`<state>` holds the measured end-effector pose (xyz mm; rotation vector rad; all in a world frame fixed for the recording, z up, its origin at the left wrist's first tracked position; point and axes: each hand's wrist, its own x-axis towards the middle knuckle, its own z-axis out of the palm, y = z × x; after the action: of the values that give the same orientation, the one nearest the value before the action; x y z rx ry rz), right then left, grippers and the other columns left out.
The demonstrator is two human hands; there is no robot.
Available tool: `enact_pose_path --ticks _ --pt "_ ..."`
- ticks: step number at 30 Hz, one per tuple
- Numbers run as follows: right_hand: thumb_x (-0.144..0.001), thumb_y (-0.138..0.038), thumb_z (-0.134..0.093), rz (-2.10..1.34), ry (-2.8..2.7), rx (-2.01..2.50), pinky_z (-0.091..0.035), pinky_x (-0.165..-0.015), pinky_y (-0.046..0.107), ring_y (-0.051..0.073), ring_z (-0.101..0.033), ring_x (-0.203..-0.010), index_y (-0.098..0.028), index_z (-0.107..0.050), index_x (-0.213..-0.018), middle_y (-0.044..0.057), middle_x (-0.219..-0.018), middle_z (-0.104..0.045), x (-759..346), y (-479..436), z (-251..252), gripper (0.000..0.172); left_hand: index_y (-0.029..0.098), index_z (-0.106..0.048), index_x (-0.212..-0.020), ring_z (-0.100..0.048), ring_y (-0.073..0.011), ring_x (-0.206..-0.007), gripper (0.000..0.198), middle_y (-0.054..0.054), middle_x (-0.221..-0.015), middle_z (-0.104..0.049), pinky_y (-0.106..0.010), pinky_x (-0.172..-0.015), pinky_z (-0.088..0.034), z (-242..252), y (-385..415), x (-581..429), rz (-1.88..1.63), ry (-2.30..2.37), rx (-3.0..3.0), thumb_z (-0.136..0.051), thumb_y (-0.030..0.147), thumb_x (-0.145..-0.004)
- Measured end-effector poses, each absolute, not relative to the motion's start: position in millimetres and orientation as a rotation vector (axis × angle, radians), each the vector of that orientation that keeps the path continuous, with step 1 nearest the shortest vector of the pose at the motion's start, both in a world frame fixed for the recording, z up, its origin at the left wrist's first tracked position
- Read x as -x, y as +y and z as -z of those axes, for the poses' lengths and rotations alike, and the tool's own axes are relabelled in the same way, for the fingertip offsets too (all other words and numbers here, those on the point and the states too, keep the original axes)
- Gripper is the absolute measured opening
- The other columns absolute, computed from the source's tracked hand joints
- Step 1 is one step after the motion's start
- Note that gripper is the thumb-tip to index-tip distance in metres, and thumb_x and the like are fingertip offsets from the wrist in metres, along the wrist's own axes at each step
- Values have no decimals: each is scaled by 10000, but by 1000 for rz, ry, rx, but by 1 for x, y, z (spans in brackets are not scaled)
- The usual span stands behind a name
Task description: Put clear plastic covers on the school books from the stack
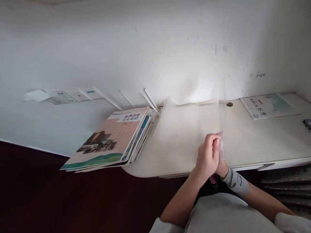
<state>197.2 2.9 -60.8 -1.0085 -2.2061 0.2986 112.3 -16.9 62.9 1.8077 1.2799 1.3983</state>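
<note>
My left hand (208, 153) is closed in a pinch at the front of the desk, on the edge of a clear plastic sheet (187, 119). The sheet is see-through and smeared by motion; it rises from my hands and spreads to the left over the desk. My right hand (222, 165), with a grey band (235, 182) on its wrist, is pressed close against the left one. Its fingers are partly hidden behind the left hand and appear closed on the same sheet.
A stack of books (107, 139) overhangs the left end of the white desk (243, 139), beside a white rack (150, 100). One booklet (267, 105) lies at the back right, near a round cable hole (229, 104). A dark object (307, 123) shows at the right edge.
</note>
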Motion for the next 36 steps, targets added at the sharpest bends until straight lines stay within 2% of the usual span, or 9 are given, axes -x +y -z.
enact_pose_path --ticks 2,5,11,17,20,24,27,31,36 --pt "-943 -256 -296 -344 -1795 1112 -432 -1025 442 238 -382 -1324 -244 69 -1484 113 -1479 -336 -209 -1 53 653 220 -539 -955 -661 -120 -722 152 -28 -862 -679 -208 -639 -513 -70 -30 -112 -1560 1158 -1711 -431 324 -925" --pt "-932 -220 -367 -274 -1417 1098 -355 -1077 481 230 -367 -1333 -287 -239 -1451 61 -1475 -352 -244 1 28 539 201 -525 -924 -642 -110 -587 188 -12 -795 -665 -216 -547 -514 -75 -40 -92 -1824 1107 -1463 -462 378 -914" --pt "-864 -63 -454 478 -1527 1169 -242 -1099 553 231 -460 -1265 -318 -496 -1303 28 -1300 -565 -329 1 -10 509 180 -489 -970 -538 -93 -397 274 27 -627 -641 -215 -438 -455 -43 -28 -43 -1846 1461 -1241 -494 438 -878" --pt "-835 -55 -460 664 -1841 1387 -253 -1090 512 238 -450 -1274 -303 -519 -1277 43 -1282 -584 -362 -23 16 510 172 -502 -1229 -530 -102 -478 395 14 -656 -638 -234 -549 -447 9 -27 -18 -1295 2053 -1394 -401 373 -904" --pt "-861 -91 -433 555 -2042 1538 -230 -1094 525 255 -411 -1303 -274 -573 -1225 55 -1306 -567 -369 -26 40 431 186 -543 -1240 -598 -142 -583 389 -16 -691 -674 -255 -608 -432 23 -29 -14 -931 2316 -1522 -390 315 -907" --pt "-901 -145 -375 400 -2236 1626 -273 -1069 519 254 -458 -1265 -248 -582 -1222 60 -1308 -566 -377 -20 65 395 178 -586 -1232 -647 -222 -691 400 -93 -795 -714 -293 -615 -428 32 -30 -12 -583 2522 -1607 -388 294 -904" --pt "-929 -302 -376 315 -2311 1630 -311 -1049 493 252 -435 -1284 -238 -526 -1289 78 -1362 -512 -383 -16 72 395 177 -593 -1230 -661 -248 -789 401 -120 -908 -719 -307 -649 -446 36 -30 -11 -521 2558 -1646 -387 287 -905" --pt "-873 -558 -415 316 -2425 1578 -310 -1037 523 305 -346 -1338 -183 -454 -1351 126 -1440 -401 -388 -16 72 608 180 -598 -1219 -654 -233 -870 391 -109 -1074 -691 -297 -675 -454 38 -28 -11 -497 2559 -1677 -377 279 -912" --pt "-918 -497 -359 370 -2410 1591 -310 -1042 509 286 -359 -1332 -179 -468 -1335 115 -1426 -427 -387 -16 75 536 197 -593 -1204 -637 -210 -889 363 -85 -1129 -665 -278 -648 -433 35 -22 -9 -418 2567 -1706 -377 279 -923"
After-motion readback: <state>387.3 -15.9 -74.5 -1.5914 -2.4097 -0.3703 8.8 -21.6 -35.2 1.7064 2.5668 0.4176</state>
